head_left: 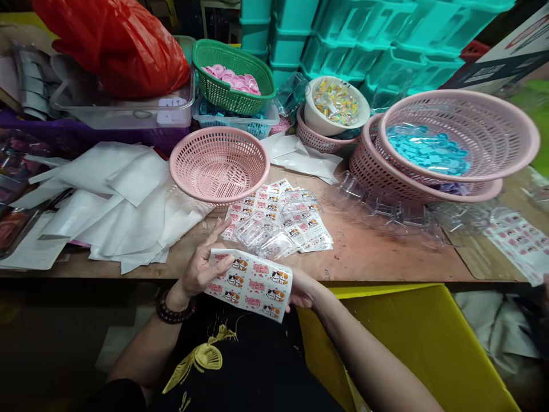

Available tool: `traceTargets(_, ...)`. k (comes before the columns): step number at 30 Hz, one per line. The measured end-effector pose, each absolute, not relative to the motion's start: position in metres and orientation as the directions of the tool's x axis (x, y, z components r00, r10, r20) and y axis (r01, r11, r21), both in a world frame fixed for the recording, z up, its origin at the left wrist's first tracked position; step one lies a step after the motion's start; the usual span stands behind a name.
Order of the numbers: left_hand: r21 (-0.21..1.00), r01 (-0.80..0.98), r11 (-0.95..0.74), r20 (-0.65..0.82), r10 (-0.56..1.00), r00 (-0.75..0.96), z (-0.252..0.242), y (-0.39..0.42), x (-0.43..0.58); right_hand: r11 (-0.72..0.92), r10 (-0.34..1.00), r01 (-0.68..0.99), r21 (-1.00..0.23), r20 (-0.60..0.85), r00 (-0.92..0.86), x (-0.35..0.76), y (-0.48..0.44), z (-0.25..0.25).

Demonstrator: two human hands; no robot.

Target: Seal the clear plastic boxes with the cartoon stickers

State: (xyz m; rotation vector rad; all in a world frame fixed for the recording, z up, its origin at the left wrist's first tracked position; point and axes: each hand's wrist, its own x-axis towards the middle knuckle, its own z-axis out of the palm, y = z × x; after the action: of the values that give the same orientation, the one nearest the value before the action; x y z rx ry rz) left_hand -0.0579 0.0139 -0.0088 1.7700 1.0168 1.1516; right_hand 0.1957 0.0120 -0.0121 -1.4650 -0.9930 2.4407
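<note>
Between my two hands, in front of the table edge, is a white sticker sheet (253, 286) printed with cartoon cats, dogs and pink lettering. My left hand (203, 272) pinches its left end, thumb on the printed face and some fingers stretched out. At the right end, my right hand (300, 292) grips the sheet from behind, its fingers partly hidden. More printed sticker sheets (311, 232) lie fanned on the table just beyond. Clear plastic shells (266, 237) rest on top of them.
An empty pink basket (221, 160) stands behind the sheets. White backing papers (107, 200) are heaped on the left. At right, stacked pink baskets (458, 137) hold blue pieces, with clear plastic parts (386, 214) before them. A green basket (234, 77) and white bowl (337, 106) sit behind.
</note>
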Motion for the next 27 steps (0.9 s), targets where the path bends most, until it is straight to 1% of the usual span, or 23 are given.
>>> traceTargets(1, 0.9, 0.23, -0.371, 0.314, 0.916, 0.249, -0.004, 0.011, -0.06, -0.74, 0.449, 0.284, -0.61, -0.762, -0.467, 0.207, 0.01, -0.005)
traceTargets(2, 0.895, 0.247, -0.371, 0.315, 0.919, 0.237, 0.001, 0.008, -0.061, -0.696, 0.519, 0.329, -0.639, -0.763, -0.385, 0.218, 0.009, 0.005)
traceTargets(3, 0.89, 0.255, -0.377, 0.321, 0.917, 0.237, 0.005, 0.005, -0.061, -0.629, 0.63, 0.354, -0.692, -0.721, -0.289, 0.227, 0.008, 0.015)
traceTargets(4, 0.884, 0.257, -0.39, 0.332, 0.912, 0.242, 0.009, 0.003, -0.061, -0.52, 0.763, 0.377, -0.767, -0.615, -0.198, 0.233, 0.006, 0.027)
traceTargets(5, 0.878, 0.256, -0.403, 0.343, 0.906, 0.25, 0.012, 0.002, -0.059, -0.391, 0.869, 0.408, -0.825, -0.477, -0.133, 0.236, 0.005, 0.038)
traceTargets(6, 0.873, 0.254, -0.416, 0.353, 0.899, 0.259, 0.014, 0.002, -0.056, -0.266, 0.933, 0.443, -0.856, -0.345, -0.106, 0.235, 0.005, 0.049)
traceTargets(7, 0.867, 0.252, -0.43, 0.363, 0.892, 0.27, 0.015, 0.003, -0.054, -0.164, 0.961, 0.474, -0.865, -0.248, -0.12, 0.232, 0.004, 0.057)
traceTargets(8, 0.861, 0.25, -0.444, 0.374, 0.884, 0.281, 0.015, 0.004, -0.051, -0.092, 0.967, 0.491, -0.866, -0.196, -0.165, 0.226, 0.004, 0.062)
traceTargets(9, 0.854, 0.249, -0.457, 0.386, 0.877, 0.288, 0.015, 0.005, -0.048, -0.06, 0.956, 0.487, -0.872, -0.19, -0.223, 0.22, 0.004, 0.065)
traceTargets(10, 0.847, 0.25, -0.47, 0.397, 0.87, 0.291, 0.015, 0.005, -0.046, -0.07, 0.937, 0.456, -0.887, -0.215, -0.276, 0.214, 0.006, 0.066)
traceTargets(13, 0.846, 0.251, -0.471, 0.399, 0.871, 0.288, 0.012, 0.006, -0.045, -0.247, 0.849, 0.276, -0.929, -0.345, -0.401, 0.202, 0.013, 0.057)
traceTargets(15, 0.86, 0.244, -0.448, 0.371, 0.878, 0.301, 0.013, 0.006, -0.049, -0.319, 0.82, 0.191, -0.928, -0.372, -0.435, 0.2, 0.017, 0.052)
traceTargets(16, 0.869, 0.242, -0.433, 0.349, 0.88, 0.322, 0.014, 0.005, -0.052, -0.313, 0.828, 0.171, -0.934, -0.357, -0.432, 0.2, 0.018, 0.05)
traceTargets(17, 0.875, 0.244, -0.418, 0.326, 0.882, 0.342, 0.016, 0.005, -0.055, -0.285, 0.844, 0.169, -0.944, -0.331, -0.422, 0.2, 0.018, 0.049)
traceTargets(19, 0.872, 0.286, -0.398, 0.282, 0.885, 0.371, 0.023, 0.006, -0.06, -0.173, 0.887, 0.214, -0.961, -0.247, -0.391, 0.2, 0.017, 0.05)
traceTargets(21, 0.837, 0.367, -0.405, 0.259, 0.885, 0.387, 0.032, 0.008, -0.061, -0.03, 0.911, 0.295, -0.955, -0.148, -0.385, 0.198, 0.014, 0.052)
traceTargets(23, 0.784, 0.435, -0.443, 0.263, 0.872, 0.414, 0.04, 0.011, -0.058, 0.075, 0.907, 0.356, -0.932, -0.084, -0.413, 0.196, 0.012, 0.053)
traceTargets(25, 0.753, 0.45, -0.48, 0.264, 0.847, 0.461, 0.045, 0.015, -0.051, 0.104, 0.894, 0.362, -0.927, -0.072, -0.442, 0.195, 0.012, 0.053)
traceTargets(27, 0.751, 0.432, -0.5, 0.275, 0.831, 0.484, 0.047, 0.017, -0.044, 0.079, 0.885, 0.33, -0.941, -0.086, -0.458, 0.195, 0.014, 0.051)
